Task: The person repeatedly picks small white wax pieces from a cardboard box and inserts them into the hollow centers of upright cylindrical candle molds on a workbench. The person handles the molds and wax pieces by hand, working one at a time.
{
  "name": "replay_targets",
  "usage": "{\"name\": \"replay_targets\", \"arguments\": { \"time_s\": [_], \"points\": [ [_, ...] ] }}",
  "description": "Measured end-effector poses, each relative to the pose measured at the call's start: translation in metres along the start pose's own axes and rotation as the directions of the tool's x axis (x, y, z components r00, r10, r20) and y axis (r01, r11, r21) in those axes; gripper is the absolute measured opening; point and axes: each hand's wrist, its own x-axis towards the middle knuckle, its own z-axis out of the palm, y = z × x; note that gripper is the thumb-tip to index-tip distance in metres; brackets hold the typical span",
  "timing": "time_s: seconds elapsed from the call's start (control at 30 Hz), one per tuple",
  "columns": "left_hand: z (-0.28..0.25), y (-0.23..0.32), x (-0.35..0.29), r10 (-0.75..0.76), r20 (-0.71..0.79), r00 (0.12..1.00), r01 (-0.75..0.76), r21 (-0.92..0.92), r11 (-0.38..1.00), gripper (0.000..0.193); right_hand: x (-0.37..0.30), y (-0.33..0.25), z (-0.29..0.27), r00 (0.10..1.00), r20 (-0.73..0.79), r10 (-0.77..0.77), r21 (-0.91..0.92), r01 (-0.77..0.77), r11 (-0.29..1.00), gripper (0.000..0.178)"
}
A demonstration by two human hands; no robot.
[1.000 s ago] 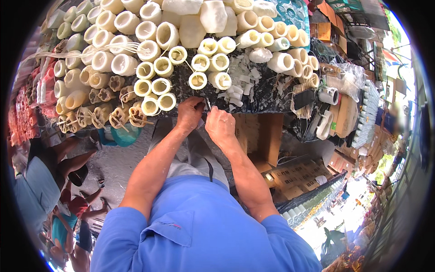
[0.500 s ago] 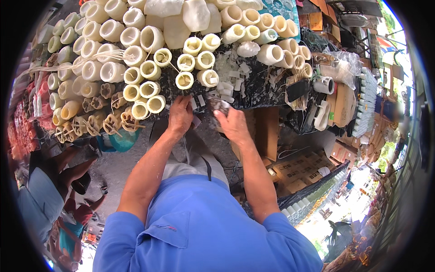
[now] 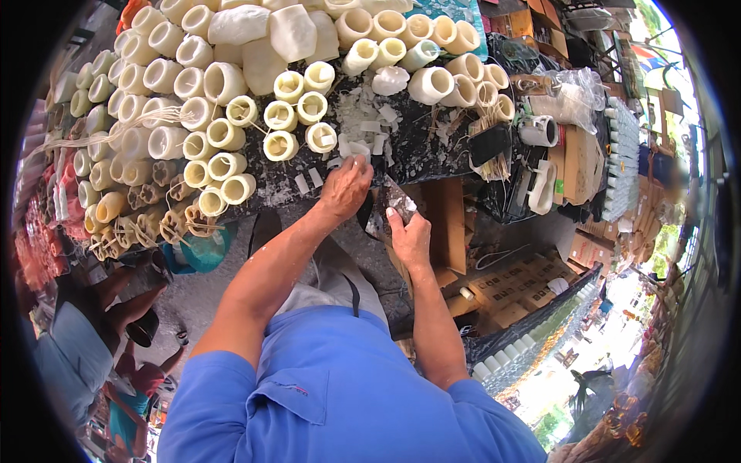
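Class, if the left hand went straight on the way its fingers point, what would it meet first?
The left hand would probably meet the white chunks on the table first; depth is unclear, so it may already touch them.

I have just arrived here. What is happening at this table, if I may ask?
Someone in a blue shirt is at a dark-covered table. The right hand holds a flat tool smeared with white, near the table's edge. The left hand is at some white pieces; whether it grips one is hidden. Two white strips lie to its left, and many pale cups cover much of the table.
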Motion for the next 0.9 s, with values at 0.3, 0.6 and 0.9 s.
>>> {"name": "replay_targets", "arguments": {
  "time_s": [0.3,0.6,0.9],
  "points": [
    [-0.045,0.003,-0.073,-0.386,-0.175,0.906,0.337,-0.256,0.906,0.022,-0.018,-0.008,0.015,0.989,0.146,0.031,0.026,-0.035,0.999,0.037],
    [-0.036,-0.061,-0.106,-0.754,-0.150,0.640,0.622,-0.474,0.623,0.033,0.011,-0.076,0.125,0.928,0.344,-0.146,-0.300,0.255,0.919,0.032],
    [-0.023,-0.069,-0.110,-0.774,-0.003,0.633,0.539,-0.716,0.443,0.051,0.012,-0.095,0.135,0.919,0.215,-0.332,-0.327,0.388,0.862,0.025]
  ]
}}
